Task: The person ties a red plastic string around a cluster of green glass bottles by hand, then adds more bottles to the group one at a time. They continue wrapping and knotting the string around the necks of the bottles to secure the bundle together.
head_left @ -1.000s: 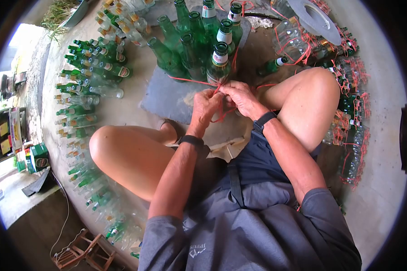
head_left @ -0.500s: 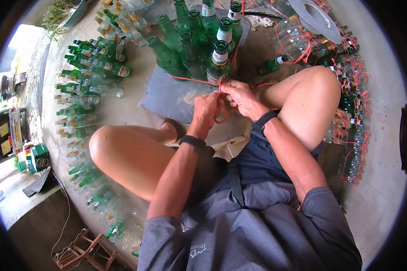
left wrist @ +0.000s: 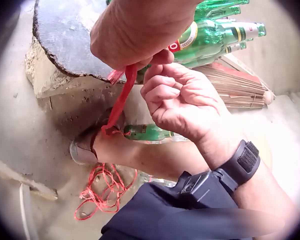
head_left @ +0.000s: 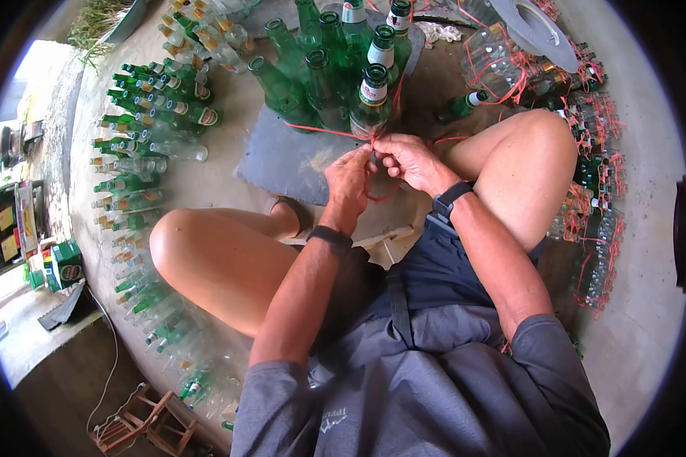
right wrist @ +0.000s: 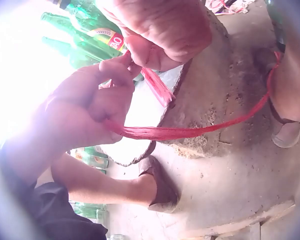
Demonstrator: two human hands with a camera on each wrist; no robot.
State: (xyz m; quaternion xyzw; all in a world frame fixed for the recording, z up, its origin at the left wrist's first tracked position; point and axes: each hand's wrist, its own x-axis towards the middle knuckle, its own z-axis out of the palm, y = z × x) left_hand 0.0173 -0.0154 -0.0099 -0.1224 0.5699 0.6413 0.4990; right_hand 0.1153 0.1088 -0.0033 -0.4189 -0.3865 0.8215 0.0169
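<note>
Several green glass bottles point(head_left: 282, 87) stand bunched on a grey stone slab point(head_left: 270, 164), with red plastic string point(head_left: 324, 130) drawn round them low down. At the near side of the bunch, beside the front bottle point(head_left: 370, 114), both hands meet at the string. My left hand point(head_left: 348, 183) pinches it between thumb and fingers; in the right wrist view a strand point(right wrist: 190, 133) also runs out from under the curled fingers of this left hand point(right wrist: 85, 107). My right hand point(head_left: 410, 164) pinches the string close by, fingers curled. The fingertips partly hide the crossing point.
Rows of loose bottles point(head_left: 160, 114) line the floor at left. Bundles tied with red string point(head_left: 598, 167) stand at right, near a large flat roll point(head_left: 537, 34). One green bottle point(head_left: 465, 104) lies by the right knee. Tangled red string point(left wrist: 107, 192) is on the floor.
My left hand has turned, and its fingers now reach up to the string beside the right fingertips. The string hanging below the hands has shifted. The bottles stay put.
</note>
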